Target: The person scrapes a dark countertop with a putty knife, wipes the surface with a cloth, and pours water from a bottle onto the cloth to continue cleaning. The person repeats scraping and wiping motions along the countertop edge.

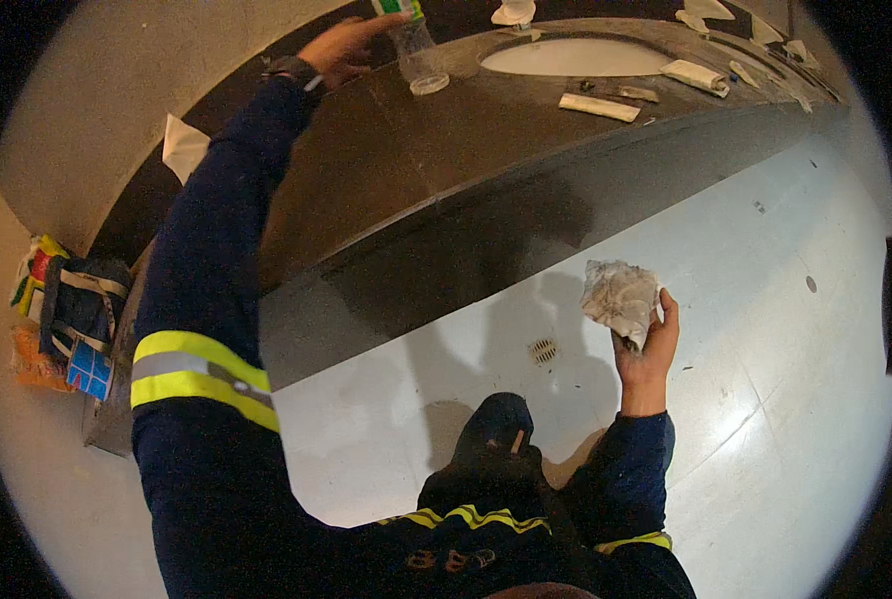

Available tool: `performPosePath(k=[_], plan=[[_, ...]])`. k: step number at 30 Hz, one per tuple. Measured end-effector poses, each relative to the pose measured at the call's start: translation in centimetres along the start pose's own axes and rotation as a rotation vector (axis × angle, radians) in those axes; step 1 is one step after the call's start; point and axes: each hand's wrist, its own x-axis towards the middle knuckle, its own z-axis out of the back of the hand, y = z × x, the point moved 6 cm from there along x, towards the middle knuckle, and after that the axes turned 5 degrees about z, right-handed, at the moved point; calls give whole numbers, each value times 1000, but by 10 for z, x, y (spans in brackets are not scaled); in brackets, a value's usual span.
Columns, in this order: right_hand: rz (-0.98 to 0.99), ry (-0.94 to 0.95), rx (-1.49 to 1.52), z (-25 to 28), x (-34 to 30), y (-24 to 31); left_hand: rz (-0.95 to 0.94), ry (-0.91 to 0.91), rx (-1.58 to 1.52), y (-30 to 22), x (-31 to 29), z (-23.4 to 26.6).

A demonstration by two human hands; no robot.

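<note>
Left hand closed round the upright bottle – far left on the counter. Right hand clamps a crumpled cloth – near, low.

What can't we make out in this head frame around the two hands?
- Clear bottle: top cut off by the upper edge; the left hand is at it, grip unclear.
- Crumpled paper wad in the right hand: contents hidden by folds.
- Small items beside the sink basin: too small and distorted.
</note>
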Motion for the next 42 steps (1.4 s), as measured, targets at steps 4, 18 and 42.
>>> performPosePath(k=[4, 18, 42], plan=[[535, 281, -768, -10, -15, 27, 292, -145, -413, -23, 52, -39], [70, 342, -423, -103, -72, 28, -217, -264, 538, -148, -141, 18], [-322, 409, -561, -66, -80, -31, 84, 203, 66, -221, -283, -218]])
